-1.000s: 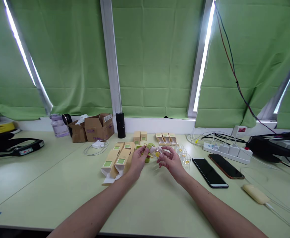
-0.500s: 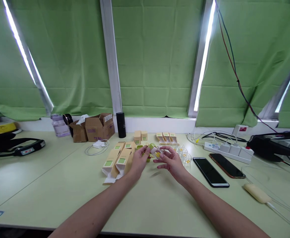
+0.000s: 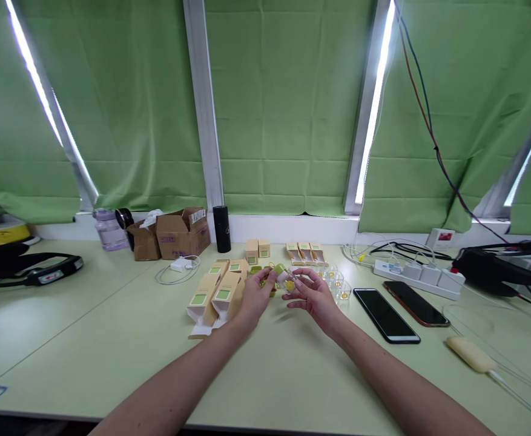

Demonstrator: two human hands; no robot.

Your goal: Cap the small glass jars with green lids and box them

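My left hand (image 3: 258, 293) pinches a small green cap (image 3: 280, 269) with a pale lower rim. Against it, my right hand (image 3: 316, 298) grips a small clear cup (image 3: 289, 283) with something yellow inside. Cap and cup meet at an angle between the hands; whether they are joined I cannot tell. Partly hidden behind my left fingers lie more green caps (image 3: 272, 293). Several clear cups with yellow bottoms (image 3: 344, 294) stand just beyond my right hand. Left of my left hand lie several open tan cartons with green labels (image 3: 223, 295).
Small tan boxes (image 3: 264, 247) and open cartons (image 3: 305, 254) stand farther back. Two phones (image 3: 387, 316) (image 3: 416, 303) lie at right, near a power strip (image 3: 411, 272) and cables. Back left are a brown cardboard box (image 3: 180, 236), a black cylinder (image 3: 221, 229) and a charger (image 3: 181, 264).
The cap and cup have tilted slightly between my fingers, and my right fingers have shifted a little on the cup. Everything else on the table looks the same.
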